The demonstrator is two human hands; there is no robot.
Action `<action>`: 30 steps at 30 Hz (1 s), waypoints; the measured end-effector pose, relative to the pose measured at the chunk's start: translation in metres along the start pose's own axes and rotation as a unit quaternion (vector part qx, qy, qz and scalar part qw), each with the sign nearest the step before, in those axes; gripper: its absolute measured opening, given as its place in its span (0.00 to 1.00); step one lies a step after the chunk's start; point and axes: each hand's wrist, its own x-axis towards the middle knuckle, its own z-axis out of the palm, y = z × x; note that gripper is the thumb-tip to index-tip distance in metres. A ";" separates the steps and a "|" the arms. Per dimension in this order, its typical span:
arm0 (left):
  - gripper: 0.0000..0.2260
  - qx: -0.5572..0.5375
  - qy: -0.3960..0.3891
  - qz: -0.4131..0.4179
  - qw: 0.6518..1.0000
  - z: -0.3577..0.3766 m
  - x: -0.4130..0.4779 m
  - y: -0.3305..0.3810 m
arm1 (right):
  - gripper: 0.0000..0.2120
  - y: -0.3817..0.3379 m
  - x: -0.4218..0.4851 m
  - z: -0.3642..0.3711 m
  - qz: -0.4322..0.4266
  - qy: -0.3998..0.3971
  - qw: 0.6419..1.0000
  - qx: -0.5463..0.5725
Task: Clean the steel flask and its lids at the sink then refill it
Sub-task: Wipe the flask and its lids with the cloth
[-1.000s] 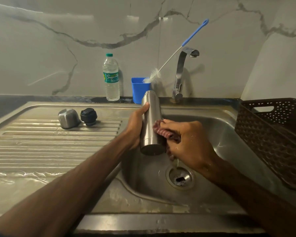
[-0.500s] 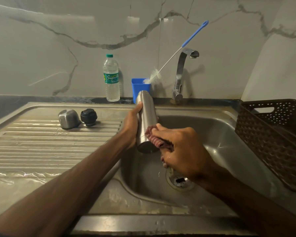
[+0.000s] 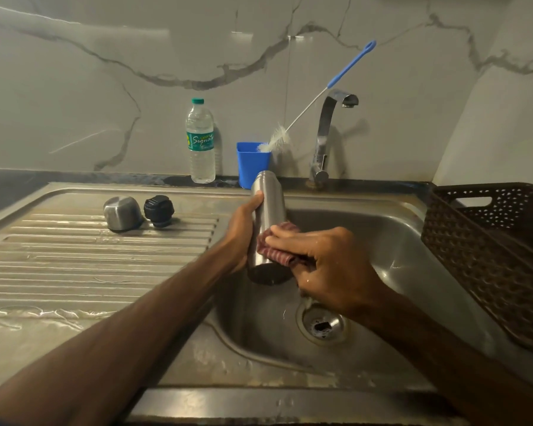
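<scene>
The sink (image 3: 382, 241) is a stainless-steel basin set in a wet, streaked steel top, and everything here is placed from it. Over the basin, towards its left wall, the steel flask (image 3: 270, 210) is held nearly upright, leaning a little away. The left hand (image 3: 243, 235) wraps its fingers and thumb around the flask's left side. The right hand (image 3: 330, 265) grips a damp reddish striped cloth (image 3: 274, 250) and presses it against the flask's lower part. Below that hand lies the drain (image 3: 322, 324) in the basin floor.

Left of the sink stretches the ribbed draining board (image 3: 74, 265), with water pooled at its near edge. At its far end a steel lid (image 3: 123, 213) and a black lid (image 3: 159, 210) lie just beside each other. Behind the sink, on a dark ledge (image 3: 6, 186), stand a plastic water bottle (image 3: 201, 142), a blue cup (image 3: 253, 162) holding a long bottle brush (image 3: 351, 64), and the tap (image 3: 325, 133). Right of the sink rests a dark brown perforated basket (image 3: 490, 256). A pale wall (image 3: 105, 87) of grey-veined marble rises behind and turns a corner at the right.
</scene>
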 end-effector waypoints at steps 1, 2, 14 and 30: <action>0.28 0.002 -0.003 -0.001 1.000 0.000 0.000 0.000 | 0.23 0.003 0.001 -0.001 0.010 -0.002 1.000 0.025; 0.28 0.012 -0.008 -0.003 1.000 0.002 0.000 -0.001 | 0.23 0.009 0.003 -0.002 0.035 0.007 0.999 0.041; 0.25 0.036 -0.071 -0.044 0.996 0.013 -0.011 -0.006 | 0.20 0.030 0.006 -0.005 0.061 0.027 0.997 -0.029; 0.30 0.110 -0.210 -0.033 0.971 0.025 -0.012 -0.019 | 0.23 0.084 0.008 -0.017 0.160 0.134 0.971 -0.114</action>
